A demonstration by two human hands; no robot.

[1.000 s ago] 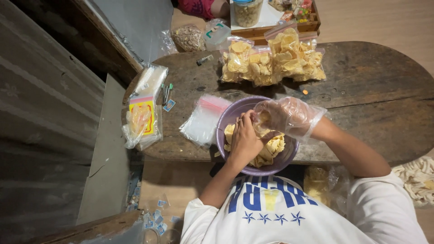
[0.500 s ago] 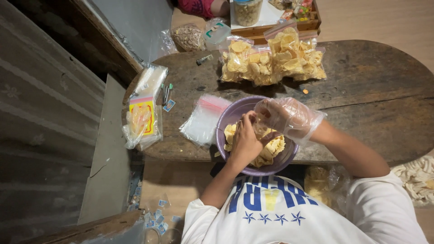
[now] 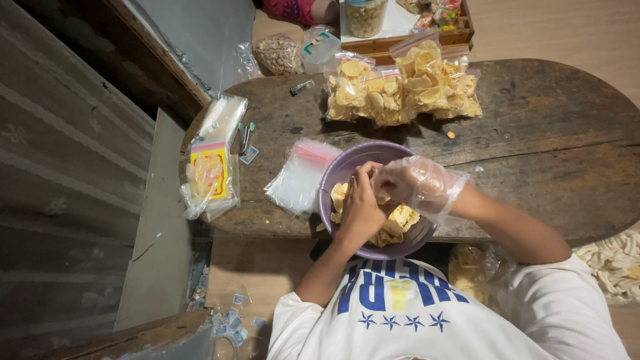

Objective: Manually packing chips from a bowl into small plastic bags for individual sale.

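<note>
We are looking straight down at a person in a white shirt sitting at a dark wooden table (image 3: 547, 133). Both hands are working over a purple bowl (image 3: 337, 175) at the table's near edge, and the bowl is holding pale yellow chips (image 3: 400, 220).

The left hand (image 3: 360, 203) is bare and is reaching into the bowl from six o'clock. Its fingers are curling inward toward the right hand, pinched nearly closed, but we cannot tell what they are gripping, if anything. The right hand (image 3: 417, 183) is wearing a clear plastic glove and is coming in from four o'clock. Its fingers are bending loosely, meeting the left fingertips over the middle of the bowl; whether they are holding a chip or a bag edge is hidden from us.

At nine o'clock from the bowl, touching its rim, a stack of empty clear bags (image 3: 300, 177) is lying flat. Further out at nine o'clock, a packet with a yellow and red label (image 3: 208, 175) is resting near the table's edge. At twelve o'clock, well apart from the bowl, filled bags of chips (image 3: 400, 87) are sitting in a row. Beyond them, a wooden tray (image 3: 400, 37) is holding a jar.
</note>
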